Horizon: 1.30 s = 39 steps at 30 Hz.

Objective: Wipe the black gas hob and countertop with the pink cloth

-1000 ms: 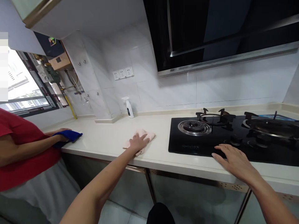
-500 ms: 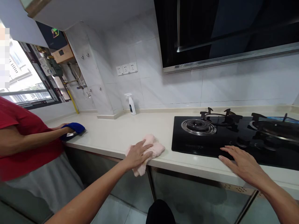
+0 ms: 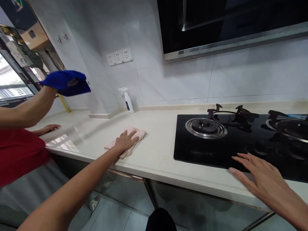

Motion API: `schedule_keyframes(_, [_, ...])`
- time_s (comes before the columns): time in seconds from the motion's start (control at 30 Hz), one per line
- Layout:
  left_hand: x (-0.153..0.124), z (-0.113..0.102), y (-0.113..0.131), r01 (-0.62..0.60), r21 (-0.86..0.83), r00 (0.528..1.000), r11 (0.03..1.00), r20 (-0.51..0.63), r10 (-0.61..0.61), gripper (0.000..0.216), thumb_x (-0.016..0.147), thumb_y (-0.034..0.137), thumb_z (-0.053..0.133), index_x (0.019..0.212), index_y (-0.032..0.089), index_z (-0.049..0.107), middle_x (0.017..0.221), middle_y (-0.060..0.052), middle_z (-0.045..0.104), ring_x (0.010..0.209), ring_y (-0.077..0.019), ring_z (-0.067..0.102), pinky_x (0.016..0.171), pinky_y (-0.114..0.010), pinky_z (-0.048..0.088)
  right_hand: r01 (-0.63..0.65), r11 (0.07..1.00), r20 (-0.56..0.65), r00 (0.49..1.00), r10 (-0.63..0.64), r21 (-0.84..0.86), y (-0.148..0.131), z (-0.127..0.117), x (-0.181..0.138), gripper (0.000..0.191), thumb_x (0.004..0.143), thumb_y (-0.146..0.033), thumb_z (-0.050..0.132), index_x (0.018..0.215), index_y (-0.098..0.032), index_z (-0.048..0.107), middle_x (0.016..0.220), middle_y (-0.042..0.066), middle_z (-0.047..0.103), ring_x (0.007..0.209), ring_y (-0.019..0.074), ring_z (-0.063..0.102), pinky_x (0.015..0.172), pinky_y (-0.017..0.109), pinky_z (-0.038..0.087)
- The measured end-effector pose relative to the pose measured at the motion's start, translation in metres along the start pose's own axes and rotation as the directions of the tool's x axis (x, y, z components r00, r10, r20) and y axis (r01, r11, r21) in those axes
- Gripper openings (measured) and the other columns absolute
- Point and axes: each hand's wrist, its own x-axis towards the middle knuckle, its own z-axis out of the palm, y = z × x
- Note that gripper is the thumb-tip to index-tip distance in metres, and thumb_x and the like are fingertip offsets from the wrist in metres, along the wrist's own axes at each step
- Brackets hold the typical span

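You have a glossy off-white countertop (image 3: 158, 138) running across in front of you. At eleven o'clock a rumpled pink cloth (image 3: 141, 133) lies on it, and farther back on that bearing a white trigger spray bottle (image 3: 129, 103) stands upright. A co-worker's hand (image 3: 51, 128) rests at ten o'clock (bright reflection (image 3: 63, 143) just beside it). Your black gas hob (image 3: 186, 147) sits at two o'clock.

Pink cloth (image 3: 141, 133), perhaps folded, lies on white counter (image 3: 158, 144).
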Motion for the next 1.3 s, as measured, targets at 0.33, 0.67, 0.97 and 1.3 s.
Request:
schedule_keyframes(0.33, [0.083,0.013,0.144,-0.119,-0.025,0.993,0.993,-0.029,0.118,0.074,0.093,0.076,0.025,0.158,0.041,0.038,0.165,-0.013,0.036,0.145,-0.0439,0.039,0.113,-0.062,0.033,-0.059,0.998,-0.013,0.998,0.059,0.009,-0.023,-0.019,0.009,0.062,0.095,-0.075,0.035,0.122,-0.029,0.068,0.137,0.011,0.065,0.134,0.0391,0.053,0.107,0.062,0.042])
schedule_keyframes(0.67, [0.004,0.016,0.181,-0.376,0.001,0.925,0.926,-0.05,0.376,0.06,0.103,0.06,0.024,0.155,0.036,0.042,0.165,-0.012,0.036,0.146,-0.0366,0.042,0.115,-0.058,0.034,-0.092,0.992,0.04,0.995,0.089,0.085,-0.024,-0.024,0.013,0.05,0.099,-0.065,0.04,0.124,-0.03,0.067,0.139,0.008,0.063,0.135,0.0328,0.052,0.112,0.058,0.038])
schedule_keyframes(0.97, [-0.105,0.013,0.136,-0.51,-0.083,0.86,0.856,-0.014,0.511,0.057,0.104,0.059,0.031,0.154,0.034,0.041,0.17,-0.01,0.029,0.152,-0.0356,0.034,0.118,-0.057,0.031,-0.114,0.979,0.022,0.993,0.112,0.17,-0.016,-0.019,0.016,0.053,0.096,-0.061,0.042,0.12,-0.023,0.071,0.137,0.01,0.066,0.134,0.0326,0.054,0.115,0.055,0.038])
schedule_keyframes(1.3, [-0.133,-0.012,0.144,-0.286,-0.953,0.957,-0.1,-0.289,0.016,0.056,0.099,0.061,0.035,0.125,0.02,0.063,0.142,-0.015,0.06,0.135,-0.0289,0.055,0.109,-0.046,0.045,-0.42,0.382,0.228,0.86,0.456,0.823,-0.166,-0.01,-0.065,0.045,0.086,-0.065,0.061,0.1,-0.024,0.074,0.094,0.006,0.075,0.093,0.025,0.069,0.085,0.036,0.053])
